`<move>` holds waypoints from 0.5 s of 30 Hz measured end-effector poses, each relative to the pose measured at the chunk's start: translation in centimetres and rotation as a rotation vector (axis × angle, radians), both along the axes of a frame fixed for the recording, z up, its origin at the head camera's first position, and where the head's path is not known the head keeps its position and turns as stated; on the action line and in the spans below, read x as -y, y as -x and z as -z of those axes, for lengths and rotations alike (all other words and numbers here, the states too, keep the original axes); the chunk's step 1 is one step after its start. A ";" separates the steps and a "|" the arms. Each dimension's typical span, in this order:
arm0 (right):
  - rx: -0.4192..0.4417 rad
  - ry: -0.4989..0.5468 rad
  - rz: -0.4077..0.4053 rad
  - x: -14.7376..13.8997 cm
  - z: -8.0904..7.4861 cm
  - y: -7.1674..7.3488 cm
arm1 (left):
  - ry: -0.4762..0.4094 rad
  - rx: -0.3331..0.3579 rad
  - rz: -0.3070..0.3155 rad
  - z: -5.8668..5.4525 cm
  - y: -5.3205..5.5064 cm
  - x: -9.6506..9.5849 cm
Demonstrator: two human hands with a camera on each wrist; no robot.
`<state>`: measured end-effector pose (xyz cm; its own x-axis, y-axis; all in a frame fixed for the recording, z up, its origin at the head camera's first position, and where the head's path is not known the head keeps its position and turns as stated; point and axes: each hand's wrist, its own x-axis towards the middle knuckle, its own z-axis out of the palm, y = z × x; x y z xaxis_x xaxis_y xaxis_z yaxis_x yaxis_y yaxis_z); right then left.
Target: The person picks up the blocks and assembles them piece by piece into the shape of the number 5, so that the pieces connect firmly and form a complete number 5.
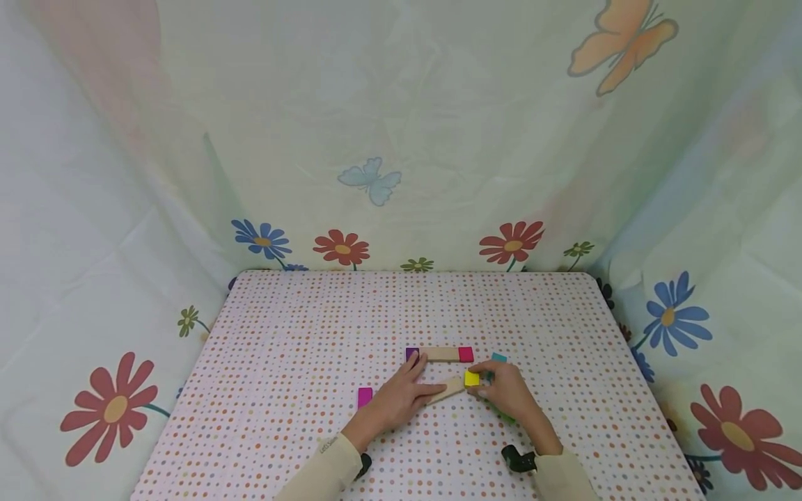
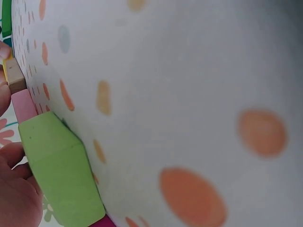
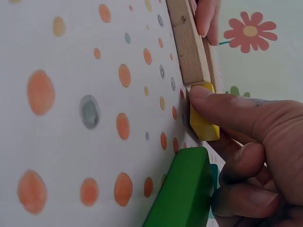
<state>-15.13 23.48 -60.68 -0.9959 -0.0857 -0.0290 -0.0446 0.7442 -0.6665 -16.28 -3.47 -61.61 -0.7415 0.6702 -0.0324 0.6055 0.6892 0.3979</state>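
Observation:
My right hand point(image 1: 506, 391) pinches a yellow block point(image 1: 472, 378) between thumb and finger, at the right end of a slanted plain wooden strip point(image 1: 450, 388). In the right wrist view the yellow block point(image 3: 203, 124) meets the strip's end point(image 3: 188, 52). My left hand point(image 1: 396, 398) lies to the left, one extended digit at the strip's left part and other fingers reaching a purple block point(image 1: 411, 352). Behind, a second wooden strip point(image 1: 441, 355) runs from the purple block to a pinkish-red block point(image 1: 466, 355).
A magenta block point(image 1: 365, 396) lies left of my left hand. Near my right hand are a teal block point(image 1: 498, 358) and a green block point(image 3: 182, 191). The left wrist view shows a light green block point(image 2: 61, 170) beside a pink one point(image 2: 23, 105). The dotted tabletop point(image 1: 282, 334) meets fabric walls.

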 end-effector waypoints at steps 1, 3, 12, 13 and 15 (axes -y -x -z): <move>-0.002 -0.001 0.005 0.1 0.0 -0.1 | 0.000 -0.001 0.000 0.0 0.0 0.0; -0.007 -0.007 0.012 0.3 0.1 -0.1 | -0.002 -0.001 0.000 0.0 0.0 0.0; -0.024 -0.061 -0.003 0.8 -0.4 -0.1 | -0.010 -0.004 -0.001 0.1 0.0 0.0; -0.028 -0.063 -0.009 0.8 -0.4 -0.1 | -0.011 -0.002 -0.002 0.1 -0.1 0.0; -0.033 -0.060 -0.019 0.7 -0.4 -0.1 | -0.011 -0.002 -0.002 0.0 -0.1 -0.1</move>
<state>-15.05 22.81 -60.28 -0.9946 -0.1033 -0.0016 -0.0802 0.7816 -0.6187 -16.19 -3.41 -61.64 -0.7426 0.6693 -0.0234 0.6054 0.6858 0.4039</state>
